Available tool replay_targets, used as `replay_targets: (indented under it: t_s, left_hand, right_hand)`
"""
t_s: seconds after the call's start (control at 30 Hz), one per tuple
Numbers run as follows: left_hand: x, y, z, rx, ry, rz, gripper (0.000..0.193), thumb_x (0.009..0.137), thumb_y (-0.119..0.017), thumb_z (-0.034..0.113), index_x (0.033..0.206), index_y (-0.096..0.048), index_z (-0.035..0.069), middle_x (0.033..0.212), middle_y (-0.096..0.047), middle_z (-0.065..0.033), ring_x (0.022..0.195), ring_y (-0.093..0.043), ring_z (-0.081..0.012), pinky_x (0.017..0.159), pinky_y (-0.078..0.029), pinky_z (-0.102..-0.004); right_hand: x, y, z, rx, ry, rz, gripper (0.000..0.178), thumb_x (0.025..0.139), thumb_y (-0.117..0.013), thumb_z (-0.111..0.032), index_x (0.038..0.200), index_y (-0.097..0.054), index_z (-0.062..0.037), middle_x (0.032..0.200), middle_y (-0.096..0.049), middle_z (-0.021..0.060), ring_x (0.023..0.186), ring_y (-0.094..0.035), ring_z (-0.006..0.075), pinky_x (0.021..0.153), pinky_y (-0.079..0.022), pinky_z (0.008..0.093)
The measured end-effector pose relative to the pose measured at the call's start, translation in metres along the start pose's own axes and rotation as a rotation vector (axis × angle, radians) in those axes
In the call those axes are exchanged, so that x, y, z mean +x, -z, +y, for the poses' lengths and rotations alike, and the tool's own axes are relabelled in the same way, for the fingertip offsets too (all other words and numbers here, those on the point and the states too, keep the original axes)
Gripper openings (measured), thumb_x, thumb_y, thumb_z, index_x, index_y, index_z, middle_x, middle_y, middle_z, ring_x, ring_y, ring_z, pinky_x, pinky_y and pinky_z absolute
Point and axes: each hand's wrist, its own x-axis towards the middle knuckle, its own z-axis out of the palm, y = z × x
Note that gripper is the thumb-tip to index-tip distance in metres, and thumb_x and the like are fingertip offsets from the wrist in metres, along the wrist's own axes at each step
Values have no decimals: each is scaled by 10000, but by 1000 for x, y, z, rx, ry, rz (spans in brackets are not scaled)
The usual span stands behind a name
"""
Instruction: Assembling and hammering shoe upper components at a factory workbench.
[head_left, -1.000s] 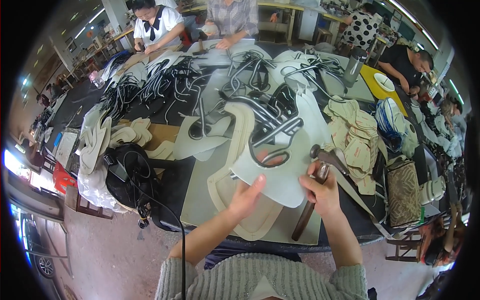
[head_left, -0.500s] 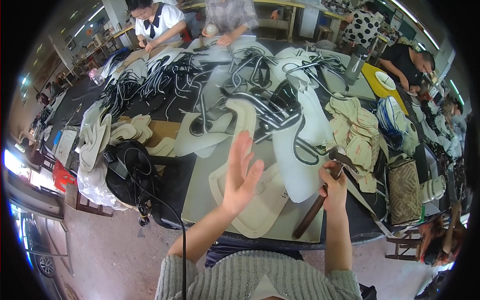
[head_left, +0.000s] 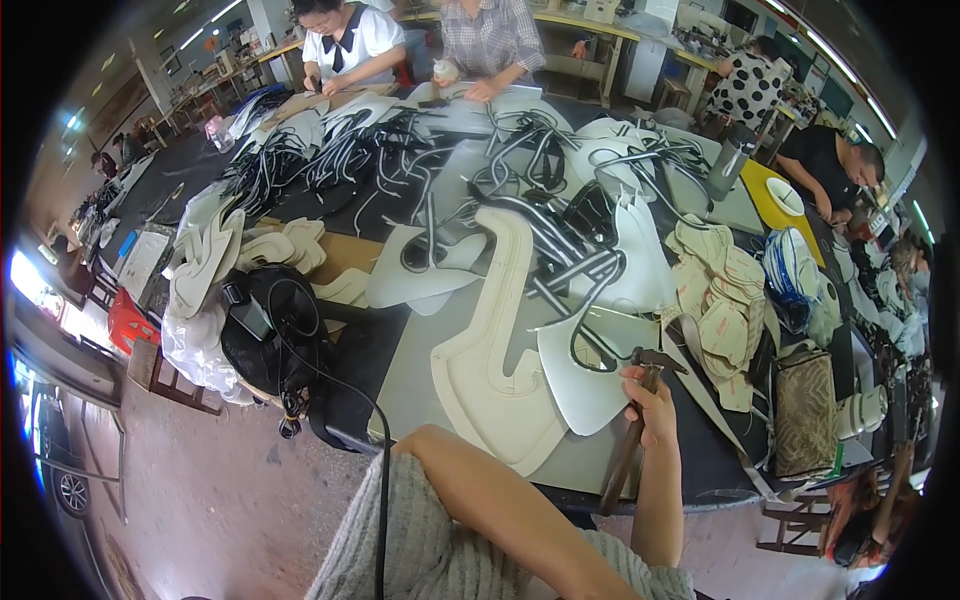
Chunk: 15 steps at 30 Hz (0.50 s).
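My right hand [head_left: 655, 408] is closed round the wooden handle of a hammer [head_left: 621, 465], held upright with its metal head at the top, by the right edge of a grey board [head_left: 405, 385]. My left forearm [head_left: 505, 505] is bent across my body, and its hand lies out of view past the lower edge. On the board is a large cream hook-shaped piece [head_left: 470, 375] with a long upward arm. Just left of the hammer, a white curved piece [head_left: 575, 405] with dark edging overlaps the cream piece's right side.
Black-and-white straps [head_left: 560, 235] lie tangled beyond the board. Cream cut pieces [head_left: 715, 290] are piled at right, beside a patterned pouch [head_left: 805, 410]. A black bag [head_left: 265, 330] with a cable stands at left. Co-workers [head_left: 350, 50] sit across the table.
My left hand has swung from above the cream piece down out of view, its arm folding inward. My right hand and the hammer have lowered slightly. The white piece has shifted, uncovering more board.
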Motion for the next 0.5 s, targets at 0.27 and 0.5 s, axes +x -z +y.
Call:
replay_targets:
  t_s: [0.27, 0.5]
  left_hand:
    - [2, 5, -3, 65, -13, -11, 404, 1056, -424, 271, 1333, -520, -6, 1223, -638, -173, 1150, -602, -312, 961, -464, -356]
    - [-3, 11, -3, 115, -24, -17, 398, 1057, -422, 271, 1320, -524, -10, 1204, -640, -173, 1132, -605, -305, 952, -468, -356]
  right_hand:
    - [-1, -2, 0, 7, 34, 6, 211, 871, -677, -74, 1071, -622, -34, 762, -511, -32, 626, -440, 61, 487, -353, 224]
    - [-1, -4, -1, -24, 32, 34, 208, 856, -685, -73, 1056, -640, -37, 790, -540, -24, 629, -455, 64, 489, -353, 227]
